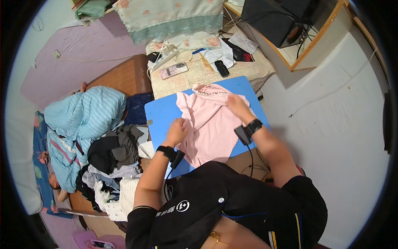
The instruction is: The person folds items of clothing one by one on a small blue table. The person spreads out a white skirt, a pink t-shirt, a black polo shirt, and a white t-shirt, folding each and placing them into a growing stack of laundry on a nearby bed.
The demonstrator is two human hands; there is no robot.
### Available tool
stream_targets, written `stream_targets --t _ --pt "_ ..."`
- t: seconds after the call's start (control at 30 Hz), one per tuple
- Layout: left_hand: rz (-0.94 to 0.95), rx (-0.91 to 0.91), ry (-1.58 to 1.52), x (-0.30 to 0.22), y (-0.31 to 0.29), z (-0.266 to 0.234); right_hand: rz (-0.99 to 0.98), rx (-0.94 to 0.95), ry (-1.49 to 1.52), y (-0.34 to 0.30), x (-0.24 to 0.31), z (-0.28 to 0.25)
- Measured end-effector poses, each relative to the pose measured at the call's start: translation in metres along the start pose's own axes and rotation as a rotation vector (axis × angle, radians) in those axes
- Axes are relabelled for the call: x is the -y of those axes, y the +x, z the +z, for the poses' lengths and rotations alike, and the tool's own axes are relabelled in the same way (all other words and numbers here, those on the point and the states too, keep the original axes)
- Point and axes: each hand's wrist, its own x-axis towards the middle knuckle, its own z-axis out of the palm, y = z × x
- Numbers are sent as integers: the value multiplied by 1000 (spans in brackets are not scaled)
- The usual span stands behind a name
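Just two hands (177, 132) (239, 108), one pink garment (212, 130)

You wear this view on your head: it comes from the left one of two side-by-side fisheye cameras, looking steeply down and forward. Your black shirt (257, 199) looms nearest, your left hand (177, 132) and right hand (238, 108) sit mid-view over the blue board (159, 116), and the cloth-covered table (166, 87) lies far. The wide lens also reaches the bed (132, 70) at left and the shelf unit (327, 41) far right.
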Motion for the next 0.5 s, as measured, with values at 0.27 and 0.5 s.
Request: stream_targets --t 0.27,0.5 --pt "344 -263 454 -5 77 16 -155 356 -425 -106 -54 15" --pt "89 16 634 -3 62 -4 -209 329 -457 -94 -53 8"
